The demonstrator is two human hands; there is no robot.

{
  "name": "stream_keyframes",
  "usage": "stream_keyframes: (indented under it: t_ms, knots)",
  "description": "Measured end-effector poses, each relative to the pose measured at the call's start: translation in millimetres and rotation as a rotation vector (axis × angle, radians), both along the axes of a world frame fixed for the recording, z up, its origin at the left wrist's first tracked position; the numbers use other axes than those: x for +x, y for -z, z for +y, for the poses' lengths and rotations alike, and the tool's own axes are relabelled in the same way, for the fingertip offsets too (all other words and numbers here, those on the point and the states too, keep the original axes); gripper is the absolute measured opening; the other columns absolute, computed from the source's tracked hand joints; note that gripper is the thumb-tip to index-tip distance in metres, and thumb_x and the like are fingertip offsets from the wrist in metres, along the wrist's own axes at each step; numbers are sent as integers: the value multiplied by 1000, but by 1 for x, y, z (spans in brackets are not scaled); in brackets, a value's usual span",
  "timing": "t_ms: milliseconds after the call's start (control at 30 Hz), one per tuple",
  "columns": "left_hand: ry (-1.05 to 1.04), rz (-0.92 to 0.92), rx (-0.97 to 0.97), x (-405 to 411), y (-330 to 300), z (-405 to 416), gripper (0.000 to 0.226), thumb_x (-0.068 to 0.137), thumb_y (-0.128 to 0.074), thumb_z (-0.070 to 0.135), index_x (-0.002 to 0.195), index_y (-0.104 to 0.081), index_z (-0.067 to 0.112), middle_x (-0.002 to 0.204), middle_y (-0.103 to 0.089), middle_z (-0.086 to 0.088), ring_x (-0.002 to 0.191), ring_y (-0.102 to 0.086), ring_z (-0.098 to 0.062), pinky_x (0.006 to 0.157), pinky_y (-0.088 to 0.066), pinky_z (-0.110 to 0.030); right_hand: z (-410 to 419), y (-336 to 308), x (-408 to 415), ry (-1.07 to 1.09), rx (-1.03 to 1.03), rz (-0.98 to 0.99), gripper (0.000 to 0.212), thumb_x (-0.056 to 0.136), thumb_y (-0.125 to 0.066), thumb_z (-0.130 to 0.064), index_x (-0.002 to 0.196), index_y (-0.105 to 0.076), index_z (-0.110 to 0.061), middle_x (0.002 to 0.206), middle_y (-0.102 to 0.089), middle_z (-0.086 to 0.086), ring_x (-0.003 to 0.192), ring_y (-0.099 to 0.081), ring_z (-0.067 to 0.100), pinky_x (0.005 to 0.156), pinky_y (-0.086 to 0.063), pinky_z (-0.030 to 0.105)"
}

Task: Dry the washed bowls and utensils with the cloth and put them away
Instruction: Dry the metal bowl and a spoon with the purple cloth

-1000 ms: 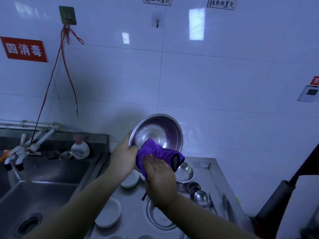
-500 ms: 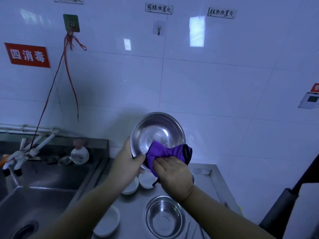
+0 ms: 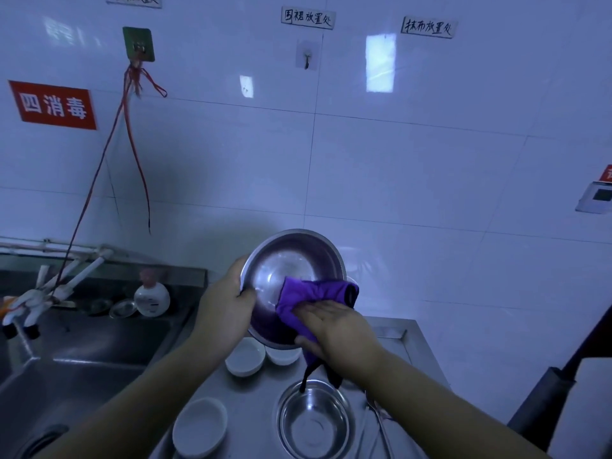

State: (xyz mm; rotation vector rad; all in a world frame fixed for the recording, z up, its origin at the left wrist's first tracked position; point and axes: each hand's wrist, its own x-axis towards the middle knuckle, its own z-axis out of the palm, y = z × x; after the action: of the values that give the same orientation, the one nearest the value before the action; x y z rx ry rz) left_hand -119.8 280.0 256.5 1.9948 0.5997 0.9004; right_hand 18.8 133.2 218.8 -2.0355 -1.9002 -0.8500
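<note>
Above the counter (image 3: 394,329), the left hand (image 3: 225,313) grips the steel bowl's (image 3: 291,260) rim; the right hand (image 3: 334,326) pinches the purple cloth (image 3: 311,293) inside it.

The scene is dim with a blue-violet cast. Bright window reflections glare on the glossy wall tiles (image 3: 381,62). A soft shadow falls on the wall above the steel bowl (image 3: 293,279). Wide-angle distortion bends the tile lines near the edges; detail is slightly soft.
</note>
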Motion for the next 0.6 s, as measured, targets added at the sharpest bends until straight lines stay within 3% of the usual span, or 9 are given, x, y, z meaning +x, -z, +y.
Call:
stream_keyframes:
  t_ms: [167, 300, 400, 467, 533, 600]
  knots:
    - [70, 29, 1, -1, 0, -3, 61, 79, -45, -2, 117, -57, 44, 97, -70, 17, 92, -63, -4, 81, -49, -27, 8, -5, 1, 162, 101, 14, 48, 64, -89, -27, 106, -74, -11, 108, -72, 6, 100, -69, 19, 85, -55, 33]
    - [109, 41, 17, 0, 7, -9, 52, 84, -49, 5, 122, -58, 38, 101, -71, 9, 96, -63, -11, 88, -48, -30, 22, -6, -11, 81, 145, 154, 48, 69, -83, -5, 115, -68, -3, 119, -66, 17, 110, -64, 33, 93, -50, 50]
    - [107, 4, -3, 3, 12, -9, 37, 87, -50, 20, 119, -60, 37, 96, -71, 11, 92, -63, -10, 83, -46, -20, 28, -3, -23, -17, 61, 313, 48, 80, -63, 4, 127, -59, -1, 135, -52, 23, 127, -47, 41, 112, -23, 51]
    - [85, -23, -24, 2, 13, -8, 38, 92, -51, 11, 112, -60, 42, 90, -68, 19, 88, -62, -5, 76, -43, -10, 28, 0, -30, -90, -25, 402, 50, 79, -51, 5, 129, -57, 0, 141, -45, 25, 135, -36, 42, 116, -10, 49]
    - [72, -39, -28, 0, 10, -5, 44, 92, -51, 8, 104, -57, 50, 90, -67, 24, 88, -61, -3, 78, -43, -14, 26, 3, -32, -137, -101, 421, 56, 70, -58, 9, 125, -60, 1, 138, -49, 23, 134, -39, 40, 116, -15, 48]
    - [58, -49, -13, -3, 7, -2, 41, 91, -50, 12, 101, -57, 51, 92, -67, 24, 91, -61, -2, 81, -44, -22, 22, 5, -30, -159, -152, 408, 58, 62, -65, 11, 120, -64, -1, 131, -58, 19, 127, -49, 35, 112, -31, 44]
